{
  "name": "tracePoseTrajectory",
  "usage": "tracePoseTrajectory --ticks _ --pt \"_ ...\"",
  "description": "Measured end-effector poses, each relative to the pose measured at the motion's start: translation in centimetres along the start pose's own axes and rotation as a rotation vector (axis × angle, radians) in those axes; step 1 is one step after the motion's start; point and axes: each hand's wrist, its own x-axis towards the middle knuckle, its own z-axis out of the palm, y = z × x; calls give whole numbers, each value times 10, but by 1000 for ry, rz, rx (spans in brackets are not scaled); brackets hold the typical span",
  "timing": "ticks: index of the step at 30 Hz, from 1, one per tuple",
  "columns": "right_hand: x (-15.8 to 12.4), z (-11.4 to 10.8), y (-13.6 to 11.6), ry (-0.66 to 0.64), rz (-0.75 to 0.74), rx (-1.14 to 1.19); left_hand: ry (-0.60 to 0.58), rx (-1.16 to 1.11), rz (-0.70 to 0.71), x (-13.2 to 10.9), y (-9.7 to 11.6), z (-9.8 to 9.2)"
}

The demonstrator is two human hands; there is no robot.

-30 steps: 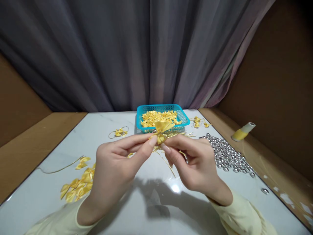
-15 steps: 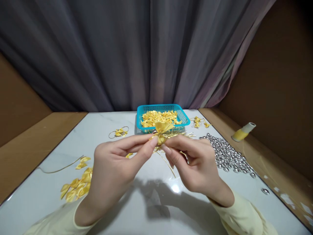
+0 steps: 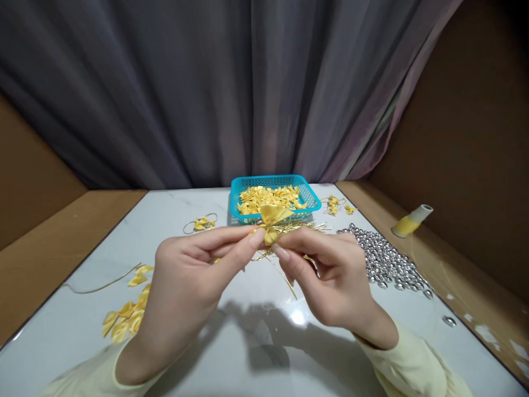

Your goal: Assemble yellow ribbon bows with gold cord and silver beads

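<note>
My left hand (image 3: 194, 281) and my right hand (image 3: 330, 275) meet above the middle of the white table (image 3: 264, 353). Both pinch a small yellow ribbon bow (image 3: 273, 218) between thumb and forefinger, fingertips almost touching. Thin gold cord (image 3: 283, 273) hangs from the bow down toward the table between my hands. A bundle of gold cords (image 3: 308, 226) lies just behind my fingers.
A turquoise basket (image 3: 308, 194) of yellow bows stands at the back centre. Loose yellow bows (image 3: 126, 320) lie at the left with a gold cord (image 3: 103, 285). Several silver beads (image 3: 388, 262) spread at the right. A yellow thread spool (image 3: 410, 221) lies on the wooden ledge.
Both hands have stayed on the bow. My left forearm has slid slightly left; the fingers have shifted only a little.
</note>
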Motion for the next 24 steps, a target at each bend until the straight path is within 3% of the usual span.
tracePoseTrajectory --ticks 24 --pt "-1 1 1 -5 30 49 8 -16 -39 2 1 0"
